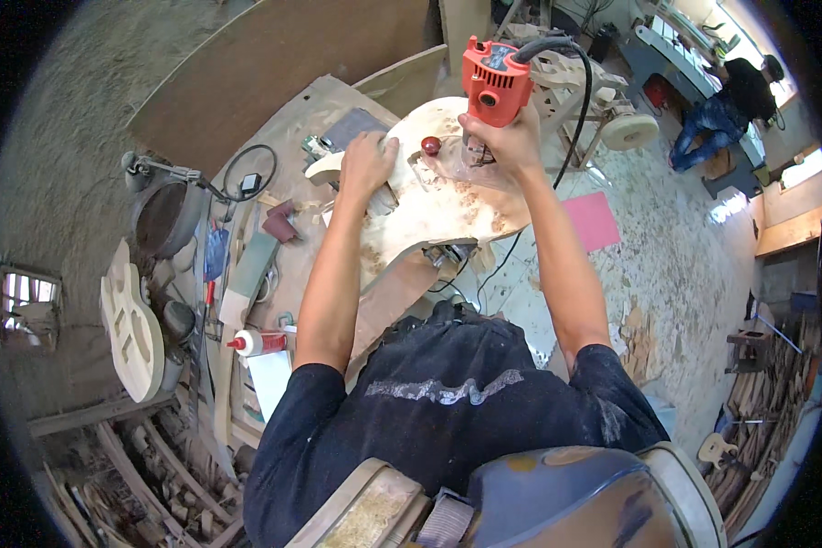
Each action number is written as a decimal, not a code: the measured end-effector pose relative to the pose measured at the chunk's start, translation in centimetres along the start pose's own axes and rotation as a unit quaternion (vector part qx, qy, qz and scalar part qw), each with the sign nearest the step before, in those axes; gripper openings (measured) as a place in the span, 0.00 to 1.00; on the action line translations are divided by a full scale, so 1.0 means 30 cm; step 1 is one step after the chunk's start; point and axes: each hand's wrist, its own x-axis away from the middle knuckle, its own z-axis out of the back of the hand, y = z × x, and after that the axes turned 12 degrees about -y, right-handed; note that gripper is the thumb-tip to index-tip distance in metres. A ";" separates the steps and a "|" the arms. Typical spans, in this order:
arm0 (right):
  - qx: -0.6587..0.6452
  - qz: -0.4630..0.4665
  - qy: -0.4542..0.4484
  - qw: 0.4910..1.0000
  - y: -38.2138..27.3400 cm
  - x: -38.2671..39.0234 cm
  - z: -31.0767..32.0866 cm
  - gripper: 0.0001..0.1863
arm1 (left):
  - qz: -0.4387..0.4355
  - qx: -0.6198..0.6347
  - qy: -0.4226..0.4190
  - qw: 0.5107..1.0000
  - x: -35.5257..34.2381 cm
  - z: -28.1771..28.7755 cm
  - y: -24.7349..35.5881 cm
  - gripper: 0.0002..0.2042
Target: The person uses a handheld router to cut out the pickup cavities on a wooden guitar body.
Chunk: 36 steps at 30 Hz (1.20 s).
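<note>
A pale wooden guitar body [397, 239] with burl-like patches lies on the workbench in front of me. My right hand [511, 144] is closed round the lower part of a red router [496, 89], which stands upright on the body. Its clear base has a round red knob [431, 146] on the left side. Where the cutter meets the wood is hidden. My left hand [367, 163] bears down on the left part of the body, thumb toward the router; its fingertips are partly hidden.
A black cord [586, 96] runs from the router past my right forearm. Left on the bench [288, 119] are a red-capped glue bottle [260, 343] and a dark red cup [281, 222]. Another guitar body [130, 320] stands farther left. A person [731, 105] works at the far right.
</note>
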 end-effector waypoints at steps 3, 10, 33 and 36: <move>0.019 0.014 0.003 1.000 0.000 -0.008 -0.005 0.29 | 0.008 0.016 -0.012 1.000 -0.044 0.013 -0.013 0.21; -0.055 -0.031 -0.014 0.998 0.058 0.003 0.006 0.30 | -0.133 0.322 0.012 0.937 -0.112 0.182 0.309 0.20; -0.039 -0.028 -0.013 0.999 0.017 -0.002 0.012 0.21 | -0.195 0.287 0.022 0.937 -0.098 0.153 0.316 0.29; -0.034 -0.027 -0.032 0.999 0.045 -0.006 0.014 0.20 | -0.189 0.213 -0.064 0.957 -0.013 0.049 0.149 0.36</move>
